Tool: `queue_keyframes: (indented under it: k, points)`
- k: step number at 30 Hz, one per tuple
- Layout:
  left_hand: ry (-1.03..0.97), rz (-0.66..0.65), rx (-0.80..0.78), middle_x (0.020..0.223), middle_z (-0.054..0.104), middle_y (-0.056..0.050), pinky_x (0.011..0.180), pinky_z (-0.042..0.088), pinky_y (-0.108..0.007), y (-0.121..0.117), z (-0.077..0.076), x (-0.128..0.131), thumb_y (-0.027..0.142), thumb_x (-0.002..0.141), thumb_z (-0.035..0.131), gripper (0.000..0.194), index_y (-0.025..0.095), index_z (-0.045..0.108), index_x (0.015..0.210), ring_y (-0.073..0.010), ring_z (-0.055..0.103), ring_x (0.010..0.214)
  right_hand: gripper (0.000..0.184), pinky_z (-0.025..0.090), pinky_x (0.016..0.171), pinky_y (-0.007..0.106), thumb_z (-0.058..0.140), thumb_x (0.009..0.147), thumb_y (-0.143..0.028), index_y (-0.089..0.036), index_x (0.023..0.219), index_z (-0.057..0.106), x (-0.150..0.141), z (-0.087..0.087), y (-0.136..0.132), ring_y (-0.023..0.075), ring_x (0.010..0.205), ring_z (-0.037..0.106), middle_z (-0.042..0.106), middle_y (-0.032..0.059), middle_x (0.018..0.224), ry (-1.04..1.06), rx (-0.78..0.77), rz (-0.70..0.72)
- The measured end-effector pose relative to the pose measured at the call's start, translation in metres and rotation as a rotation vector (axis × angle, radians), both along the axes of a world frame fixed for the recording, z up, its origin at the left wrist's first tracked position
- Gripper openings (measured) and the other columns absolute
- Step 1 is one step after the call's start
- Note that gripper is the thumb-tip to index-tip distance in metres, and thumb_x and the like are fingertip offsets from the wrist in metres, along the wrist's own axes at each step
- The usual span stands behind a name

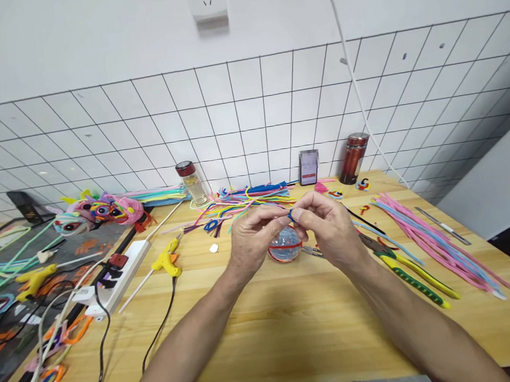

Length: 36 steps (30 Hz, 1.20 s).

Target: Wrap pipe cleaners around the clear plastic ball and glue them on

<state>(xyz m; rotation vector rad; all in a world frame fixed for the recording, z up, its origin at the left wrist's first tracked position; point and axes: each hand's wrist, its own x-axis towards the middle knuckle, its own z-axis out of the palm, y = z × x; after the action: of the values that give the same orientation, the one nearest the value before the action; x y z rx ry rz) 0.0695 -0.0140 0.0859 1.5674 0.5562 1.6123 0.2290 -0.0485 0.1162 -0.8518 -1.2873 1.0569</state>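
Observation:
My left hand [253,240] and my right hand [327,226] meet above the middle of the table, fingertips pinched together. Between them shows a small piece of dark blue pipe cleaner [291,215], mostly covered by the fingers. Just below and behind the fingers sits a clear round ball [284,250] with a red band around it. Partly behind my right hand lie green-and-yellow pliers [409,275], and a small grey metal tool [311,251] rests beside the ball.
Loose pipe cleaners [256,198] are heaped at the back; pink and blue ones [437,238] lie right. Left are a yellow glue gun [167,260], a power strip [122,278] and trailing cords. A glass bottle [193,183], phone [308,168] and red flask [354,157] stand by the wall.

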Motion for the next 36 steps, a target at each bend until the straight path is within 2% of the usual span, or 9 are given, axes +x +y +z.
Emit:
queue_keyframes:
  k: [3,6,10,16,20,24,27,31,36]
  points:
    - [0.004,0.048,0.013,0.085,0.081,-0.004,0.066,0.06,-0.027,-0.001,0.0,0.001,0.034,0.079,0.09,0.012,0.025,0.086,0.086,-0.0147,0.072,0.071,0.022,0.043,0.052,0.025,0.077,0.085,-0.04,-0.021,0.08,0.067,0.0,-0.001,0.0,0.0106,0.051,0.053,0.061,-0.004,0.059,0.004,-0.004,0.005]
    - [-0.039,0.06,0.01,0.087,0.081,-0.006,0.065,0.059,-0.027,-0.003,0.0,0.003,0.039,0.079,0.09,0.017,0.024,0.085,0.086,-0.0145,0.072,0.072,0.024,0.045,0.052,0.026,0.078,0.085,-0.041,-0.02,0.093,0.071,0.0,-0.003,0.0,0.0104,0.053,0.055,0.064,-0.0037,0.066,0.035,-0.017,0.048]
    - [-0.126,0.03,-0.095,0.085,0.08,-0.004,0.058,0.055,-0.023,-0.002,0.0,0.006,0.043,0.077,0.091,0.024,0.022,0.083,0.085,-0.0099,0.064,0.06,0.03,0.048,0.054,0.025,0.081,0.083,-0.037,-0.023,0.107,0.068,-0.004,-0.002,-0.002,0.0107,0.059,0.06,0.068,-0.0025,0.08,0.088,0.021,0.042]
    - [-0.157,-0.008,-0.196,0.078,0.078,-0.002,0.055,0.052,-0.021,-0.001,-0.004,0.008,0.042,0.076,0.091,0.026,0.02,0.083,0.086,-0.0075,0.059,0.055,0.021,0.053,0.062,0.029,0.077,0.088,-0.035,-0.023,0.103,0.069,-0.012,-0.007,-0.005,0.0123,0.064,0.061,0.07,-0.0005,0.084,-0.026,0.175,-0.114]
    - [-0.171,0.076,-0.151,0.082,0.078,-0.003,0.064,0.056,-0.024,-0.003,-0.008,0.012,0.038,0.078,0.089,0.02,0.021,0.083,0.087,-0.0105,0.065,0.064,0.017,0.056,0.069,0.033,0.074,0.09,-0.033,-0.025,0.105,0.072,-0.014,-0.017,-0.004,0.016,0.069,0.064,0.069,0.0004,0.079,-0.169,0.253,-0.276]
    - [-0.195,0.116,-0.141,0.086,0.078,-0.003,0.071,0.057,-0.026,-0.006,-0.009,0.017,0.036,0.08,0.086,0.016,0.022,0.083,0.087,-0.012,0.067,0.072,0.012,0.059,0.075,0.036,0.071,0.092,-0.028,-0.027,0.103,0.075,-0.016,-0.02,-0.003,0.0179,0.073,0.067,0.074,0.0027,0.086,-0.301,0.399,-0.42]
    - [-0.234,0.059,-0.251,0.075,0.073,-0.001,0.064,0.053,-0.025,-0.011,-0.006,0.018,0.038,0.078,0.088,0.021,0.02,0.081,0.086,-0.0093,0.06,0.062,0.01,0.06,0.075,0.037,0.067,0.093,-0.026,-0.027,0.1,0.075,-0.017,-0.019,-0.002,0.0187,0.073,0.068,0.075,0.0037,0.086,-0.397,0.476,-0.494]
    - [-0.289,-0.109,-0.47,0.06,0.062,0.005,0.054,0.044,-0.02,-0.014,0.002,0.017,0.038,0.07,0.092,0.03,0.017,0.076,0.085,-0.0059,0.05,0.053,0.009,0.059,0.072,0.037,0.066,0.091,-0.026,-0.027,0.096,0.073,-0.016,-0.021,0.001,0.0188,0.069,0.066,0.075,0.0033,0.082,-0.433,0.489,-0.542]
    - [-0.301,-0.309,-0.613,0.061,0.058,0.006,0.049,0.04,-0.018,-0.011,0.01,0.012,0.037,0.06,0.097,0.041,0.016,0.068,0.08,-0.0041,0.048,0.049,0.01,0.057,0.074,0.036,0.069,0.088,-0.027,-0.026,0.097,0.071,-0.013,-0.023,0.005,0.018,0.071,0.065,0.072,0.0017,0.081,-0.34,0.369,-0.428]
